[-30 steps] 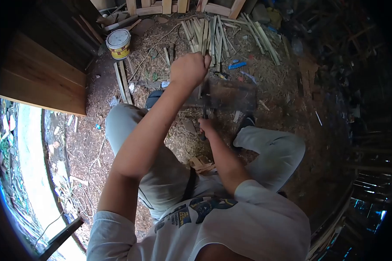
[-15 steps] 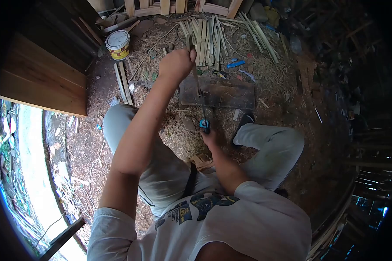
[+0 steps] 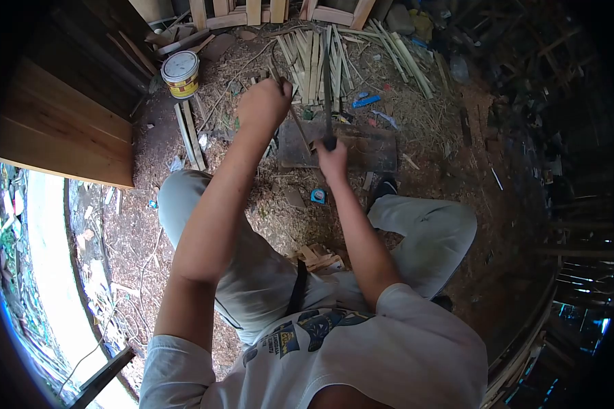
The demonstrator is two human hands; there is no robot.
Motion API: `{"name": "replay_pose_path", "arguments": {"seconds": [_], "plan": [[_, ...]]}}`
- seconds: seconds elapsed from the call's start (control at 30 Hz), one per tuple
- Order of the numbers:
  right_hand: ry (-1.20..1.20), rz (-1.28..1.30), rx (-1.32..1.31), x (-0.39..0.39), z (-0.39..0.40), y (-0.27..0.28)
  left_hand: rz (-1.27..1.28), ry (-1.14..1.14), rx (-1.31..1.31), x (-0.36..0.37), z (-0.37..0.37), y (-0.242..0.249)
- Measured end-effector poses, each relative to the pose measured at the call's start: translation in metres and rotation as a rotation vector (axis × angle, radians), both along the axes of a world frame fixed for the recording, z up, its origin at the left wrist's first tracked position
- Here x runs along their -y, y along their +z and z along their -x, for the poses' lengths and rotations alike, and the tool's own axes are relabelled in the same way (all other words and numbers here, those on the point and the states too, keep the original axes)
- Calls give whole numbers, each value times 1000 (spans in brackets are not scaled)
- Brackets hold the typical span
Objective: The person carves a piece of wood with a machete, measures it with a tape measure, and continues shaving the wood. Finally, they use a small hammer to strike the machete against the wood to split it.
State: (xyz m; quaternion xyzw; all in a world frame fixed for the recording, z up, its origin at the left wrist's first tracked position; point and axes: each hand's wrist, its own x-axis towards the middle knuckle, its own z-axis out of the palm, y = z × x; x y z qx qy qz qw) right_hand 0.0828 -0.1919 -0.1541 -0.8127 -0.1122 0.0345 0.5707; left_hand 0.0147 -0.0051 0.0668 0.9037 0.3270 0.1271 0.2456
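Note:
My left hand [image 3: 263,103] is closed round a thin wooden strip [image 3: 298,124], which slants down from the fist toward the wooden board on the ground. In my right hand [image 3: 333,161] is a machete [image 3: 327,82], its long dark blade pointing up and away from me. The strip's lower end shows right beside the right hand. Under both hands lies a dark wooden board [image 3: 368,146]. A blue tape measure [image 3: 318,196] rests on the ground between my knees, just below the right hand.
Ahead lies a pile of split strips [image 3: 310,65], with more strips [image 3: 406,61] to its right. A lidded paint bucket [image 3: 181,75] stands at the left, near a plank wall [image 3: 61,126]. Wood offcuts [image 3: 317,260] lie between my legs. Shavings and scraps cover the ground.
My right hand has moved forward from beside the tape measure to the board, and the machete blade now points up past the pile. My left hand has shifted slightly left and nearer.

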Motion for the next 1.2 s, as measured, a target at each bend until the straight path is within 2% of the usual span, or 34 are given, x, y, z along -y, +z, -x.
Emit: {"name": "replay_pose_path", "arguments": {"seconds": [0.13, 0.2, 0.3, 0.37, 0.4, 0.43, 0.47, 0.53, 0.63, 0.67, 0.73, 0.77, 0.83, 0.87, 0.93, 0.97, 1.07, 1.13, 1.2], "plan": [[13, -116, -74, -17, -8, 63, -15, -2, 10, 5, 0, 1], [-38, -176, 80, -17, 5, 74, -40, -25, 2, 5, 0, 4], [-13, -52, 31, 4, 23, 13, -40, -25, 9, 6, 0, 2], [2, 267, 54, 38, 37, -113, -50, -26, 16, 10, 1, -5], [118, 485, -141, 65, 38, -195, -69, -20, 37, 8, -1, -5], [212, 516, -613, 89, 52, -196, -82, -3, 51, 7, -2, -2], [308, 589, -774, 102, 62, -170, -72, 7, 32, 10, 0, -1], [206, 286, -939, 131, 80, -163, -73, 16, -8, 9, 5, 1], [214, 375, -1015, 146, 96, -167, -14, 0, -8, 7, 8, -2], [205, 375, -1020, 150, 97, -167, -9, -8, -11, 6, 9, -3], [236, 584, -978, 144, 95, -151, -2, -54, -16, 1, 9, 0], [227, 575, -979, 141, 92, -147, 43, -116, -11, -7, 7, -8], [302, 678, -915, 141, 90, -161, 43, -129, -20, -16, 7, -14], [294, 671, -920, 143, 95, -171, 47, -130, -29, -20, 8, -17], [149, 532, -644, 142, 103, -183, 68, -135, -58, -25, 9, -20], [146, 526, -643, 142, 103, -188, 94, -137, -49, -27, 10, -22], [167, 585, -526, 131, 94, -156, 80, -128, -29, -25, 16, -19], [153, 552, -283, 116, 83, -138, 40, -118, -16, -20, 19, -15], [113, 473, -224, 95, 63, -106, 39, -92, -40, -17, 20, -12]]}}
